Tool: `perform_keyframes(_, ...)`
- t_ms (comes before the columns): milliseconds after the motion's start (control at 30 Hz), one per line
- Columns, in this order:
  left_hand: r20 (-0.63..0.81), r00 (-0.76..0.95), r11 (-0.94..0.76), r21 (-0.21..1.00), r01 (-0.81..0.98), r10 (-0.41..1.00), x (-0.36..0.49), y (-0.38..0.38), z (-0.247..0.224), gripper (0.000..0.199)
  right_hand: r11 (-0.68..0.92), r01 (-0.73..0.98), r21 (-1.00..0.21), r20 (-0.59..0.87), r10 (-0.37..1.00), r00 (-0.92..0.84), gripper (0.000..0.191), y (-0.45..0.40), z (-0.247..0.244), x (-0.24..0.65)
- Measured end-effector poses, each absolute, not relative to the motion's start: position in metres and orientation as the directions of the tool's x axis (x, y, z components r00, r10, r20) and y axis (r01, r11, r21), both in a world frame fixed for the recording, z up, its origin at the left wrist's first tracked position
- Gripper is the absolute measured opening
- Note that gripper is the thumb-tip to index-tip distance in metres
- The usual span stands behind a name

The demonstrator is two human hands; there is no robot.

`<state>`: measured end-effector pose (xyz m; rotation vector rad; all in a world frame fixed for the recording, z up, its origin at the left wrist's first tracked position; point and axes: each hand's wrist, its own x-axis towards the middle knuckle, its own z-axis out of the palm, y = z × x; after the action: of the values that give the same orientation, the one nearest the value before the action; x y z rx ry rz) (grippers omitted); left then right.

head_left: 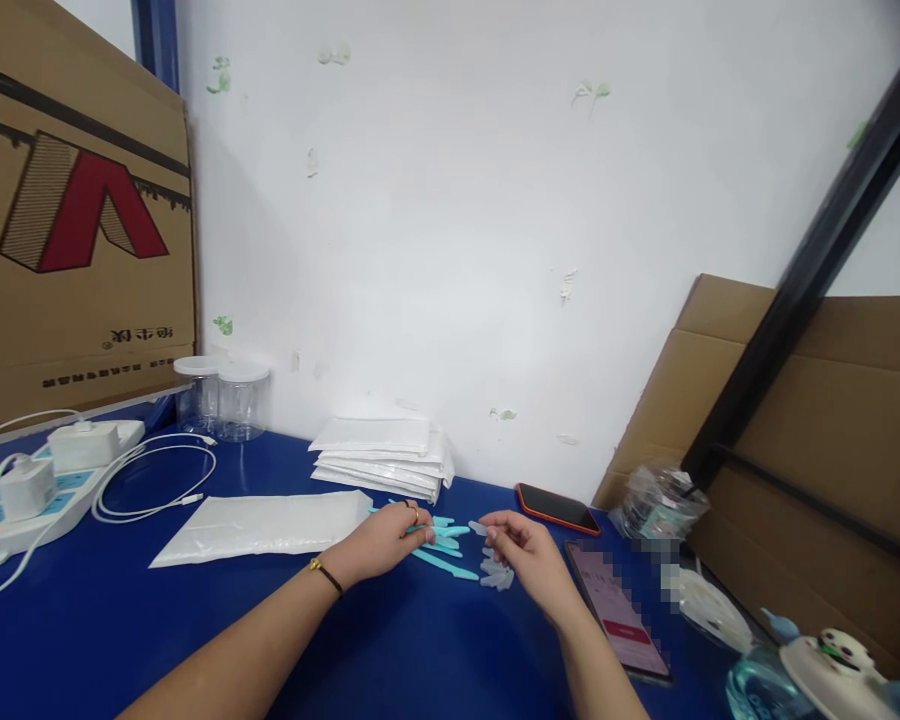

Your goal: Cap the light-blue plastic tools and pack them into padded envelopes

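My left hand is over a loose pile of slim turquoise plastic eyebrow razors, thumb and fingers closed on one of them. The hand covers part of the pile. To its right, my right hand pinches a small translucent plastic cap between thumb and forefinger. Several more such translucent caps lie on the blue table just below those fingertips. A white padded mailer lies flat at the left, its right end close to my left hand.
White mailers are stacked by the wall. Two clear jars, a coiled white cable and a power strip are at left. A red-edged phone, a larger phone and a wrapped jar are at right.
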<state>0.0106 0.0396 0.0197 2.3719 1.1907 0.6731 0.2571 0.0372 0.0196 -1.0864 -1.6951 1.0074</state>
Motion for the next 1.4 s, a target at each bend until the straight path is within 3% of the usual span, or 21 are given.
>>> perform_keyframes(400, 0.257, 0.505, -0.560, 0.508, 0.655, 0.824, 0.011, 0.038, 0.021, 0.036, 0.197, 0.041, -0.980, 0.183, 0.958, -0.220, 0.037, 0.037, 0.011, 0.251)
perform_keyframes(700, 0.273, 0.506, -0.570, 0.495, 0.656, 0.818, 0.019, 0.033, 0.020, 0.031, 0.152, 0.050, -0.987, 0.133, 0.955, -0.265, 0.040, 0.031, 0.013, 0.240)
perform_keyframes(833, 0.210, 0.556, -0.562, 0.573, 0.597, 0.804, 0.023, 0.033, 0.016, 0.026, 0.134, 0.154, -0.979, 0.078, 0.944, -0.322, 0.042, 0.030, 0.012, 0.243)
perform_keyframes(1033, -0.025, 0.585, -0.353, 0.777, 0.522, 0.810, 0.027, 0.028, 0.011, 0.020, 0.132, 0.250, -0.959, 0.013, 0.904, -0.428, 0.038, 0.031, 0.014, 0.250)
perform_keyframes(1100, -0.094, 0.616, -0.314, 0.794, 0.521, 0.782, 0.029, 0.024, 0.011, 0.022, 0.222, 0.364, -0.904, 0.058, 0.910, -0.411, 0.034, 0.034, 0.015, 0.258)
perform_keyframes(1200, -0.142, 0.676, -0.371, 0.745, 0.554, 0.723, 0.032, 0.020, 0.011, 0.025, 0.398, 0.594, -0.699, 0.196, 0.906, -0.375, 0.019, 0.038, 0.016, 0.275)
perform_keyframes(1267, -0.071, 0.665, -0.460, 0.668, 0.585, 0.743, 0.032, 0.021, 0.010, 0.022, 0.441, 0.702, -0.560, 0.199, 0.893, -0.403, 0.012, 0.040, 0.016, 0.284)
perform_keyframes(1400, 0.189, 0.539, -0.564, 0.416, 0.713, 0.821, 0.027, 0.029, 0.006, 0.020, 0.451, 0.792, -0.412, 0.121, 0.889, -0.442, 0.021, 0.041, 0.011, 0.284)
